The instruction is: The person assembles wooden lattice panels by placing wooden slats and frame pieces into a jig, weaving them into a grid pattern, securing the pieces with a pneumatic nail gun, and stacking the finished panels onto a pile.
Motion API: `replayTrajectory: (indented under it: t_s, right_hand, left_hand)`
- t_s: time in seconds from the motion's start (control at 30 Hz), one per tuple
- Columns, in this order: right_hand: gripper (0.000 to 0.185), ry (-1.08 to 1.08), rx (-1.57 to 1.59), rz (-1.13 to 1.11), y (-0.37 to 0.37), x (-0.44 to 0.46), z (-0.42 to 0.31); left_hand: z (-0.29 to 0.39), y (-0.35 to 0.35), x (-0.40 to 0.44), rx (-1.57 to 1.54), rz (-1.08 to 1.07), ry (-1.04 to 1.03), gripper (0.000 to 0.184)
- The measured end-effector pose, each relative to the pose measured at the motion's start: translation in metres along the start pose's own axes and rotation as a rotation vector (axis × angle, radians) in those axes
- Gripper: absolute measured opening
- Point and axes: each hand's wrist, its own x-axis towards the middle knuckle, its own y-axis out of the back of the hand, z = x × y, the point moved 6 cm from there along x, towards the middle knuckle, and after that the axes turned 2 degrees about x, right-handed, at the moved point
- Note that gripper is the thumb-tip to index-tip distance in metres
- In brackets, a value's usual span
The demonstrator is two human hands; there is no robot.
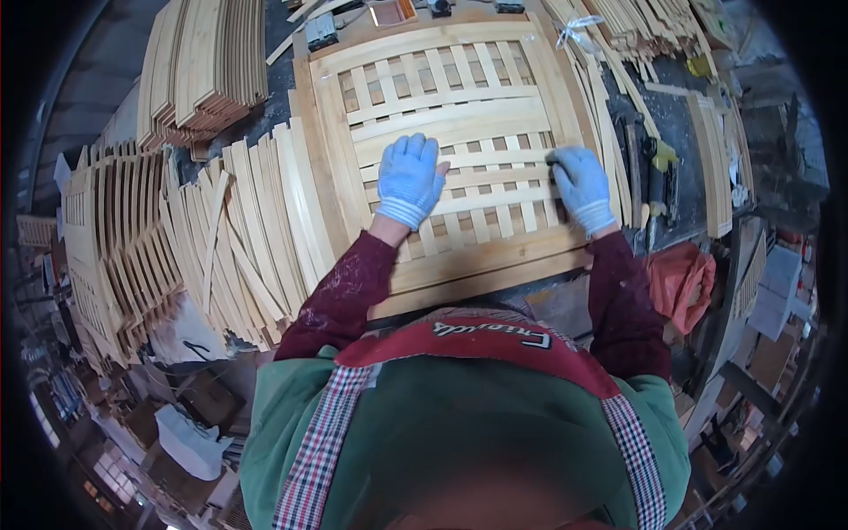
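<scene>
A wooden frame [331, 132] with a lattice of crossing slats lies on the bench in front of me. My left hand [411, 181], in a light blue glove, rests on the lattice's left part, fingers flat and thumb out to the side. At the right side of the lattice is my right hand [581, 187], also gloved, its fingers bent down at the end of a horizontal wooden slat [495, 159]. The fingertips hide that end. A wider board [450, 122] crosses the lattice above both hands.
Loose slats [243, 230] lie left of the frame, with stacked curved boards [208, 62] behind. Slatted pieces [110, 238] stand farther left. Tools, one with a yellow part [661, 157], lie right. More strips [649, 31] are piled back right; a red bag [682, 283] hangs nearer.
</scene>
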Motion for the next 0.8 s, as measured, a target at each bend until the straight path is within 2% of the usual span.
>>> replayTrajectory:
  t_s: [0.1, 0.2, 0.23, 0.27, 0.3, 0.33, 0.37, 0.43, 0.47, 0.5, 0.6, 0.63, 0.67, 0.73, 0.77, 0.8]
  right_hand:
    - [0.016, 0.074, 0.083, 0.007, -0.008, 0.068, 0.030]
    - [0.039, 0.111, 0.164, 0.087, -0.029, 0.161, 0.060]
    - [0.048, 0.070, 0.186, 0.037, -0.037, 0.198, 0.061]
    - [0.051, 0.183, 0.268, 0.116, -0.036, 0.228, 0.046]
    - [0.053, 0.246, 0.202, 0.208, -0.041, 0.255, 0.035]
    - [0.061, 0.391, 0.002, 0.394, -0.059, 0.281, 0.036]
    - [0.065, 0.114, 0.058, 0.151, -0.053, 0.296, 0.008]
    - [0.068, 0.240, 0.178, -0.152, -0.116, 0.337, 0.018]
    - [0.053, 0.122, 0.385, -0.158, -0.115, 0.340, 0.003]
    - [0.048, 0.169, 0.563, -0.083, -0.111, 0.324, -0.017]
    - [0.043, 0.172, 0.575, 0.004, -0.127, 0.337, -0.005]
    - [0.047, 0.056, 0.657, -0.023, -0.124, 0.332, -0.004]
    - [0.051, 0.135, 0.501, 0.161, -0.125, 0.336, 0.007]
    - [0.051, 0.008, 0.308, 0.065, -0.107, 0.318, 0.004]
    - [0.047, 0.166, 0.286, 0.272, -0.116, 0.306, 0.016]
    - [0.043, 0.113, 0.229, 0.031, -0.117, 0.296, 0.015]
  left_hand:
    - [0.001, -0.001, 0.000, -0.005, 0.010, 0.036, 0.036]
    - [0.004, 0.002, -0.005, -0.011, -0.007, 0.090, 0.038]
    - [0.007, 0.002, -0.006, -0.011, -0.016, 0.107, 0.038]
    - [0.011, 0.004, -0.010, -0.026, -0.015, 0.120, 0.041]
    - [0.015, 0.005, -0.014, -0.023, 0.002, 0.137, 0.042]
    - [0.020, 0.005, -0.018, -0.022, 0.022, 0.153, 0.043]
    - [0.023, 0.005, -0.021, -0.020, 0.046, 0.167, 0.044]
    - [0.023, 0.001, -0.024, -0.021, 0.055, 0.202, 0.046]
    - [0.023, 0.002, -0.024, -0.027, 0.056, 0.218, 0.046]
    - [0.024, 0.003, -0.023, -0.032, 0.060, 0.233, 0.046]
    - [0.023, 0.000, -0.022, -0.019, 0.062, 0.267, 0.044]
    - [0.023, 0.000, -0.023, -0.017, 0.063, 0.278, 0.044]
    - [0.022, -0.001, -0.023, -0.028, 0.029, 0.300, 0.044]
    - [0.023, -0.001, -0.023, -0.027, 0.031, 0.311, 0.044]
    - [0.023, 0.000, -0.024, -0.025, 0.034, 0.314, 0.044]
    - [0.023, 0.002, -0.027, -0.031, 0.067, 0.321, 0.044]
